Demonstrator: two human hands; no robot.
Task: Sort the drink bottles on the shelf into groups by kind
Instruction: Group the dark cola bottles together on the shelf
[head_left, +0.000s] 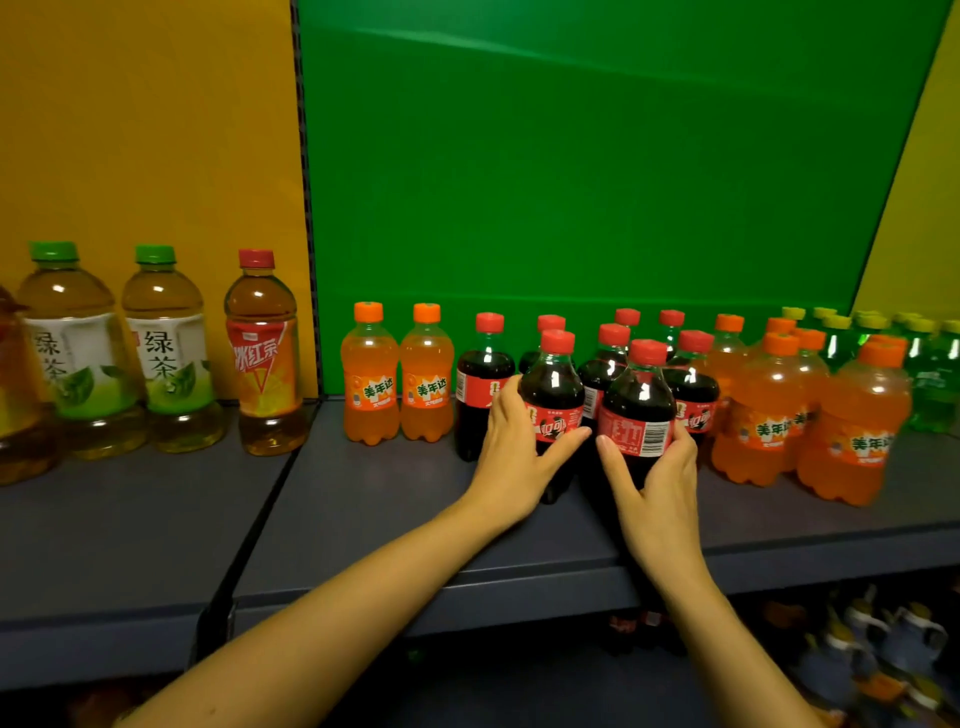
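Since the fingers (506, 397) of the left hand (511, 457) curl round the first cola bottle (553, 392), and those of the right hand (652, 483) wrap the second cola bottle (641, 402) at label height, both hands are occupied at the front of the cola cluster (600, 374). The two held bottles stand almost touching each other. Whether their bases have left the shelf (389, 493) I cannot tell.

Left of the cluster stand two stray orange sodas (397, 384). Right of it, crowding its edge, is the main orange group (769, 415).

The risk, as I judge it, comes from the tight packing. Swinging either bottle sideways could knock a neighbour over, and a fallen bottle could roll off the shelf's front lip. With both hands gripping, neither is free to steady a wobble.
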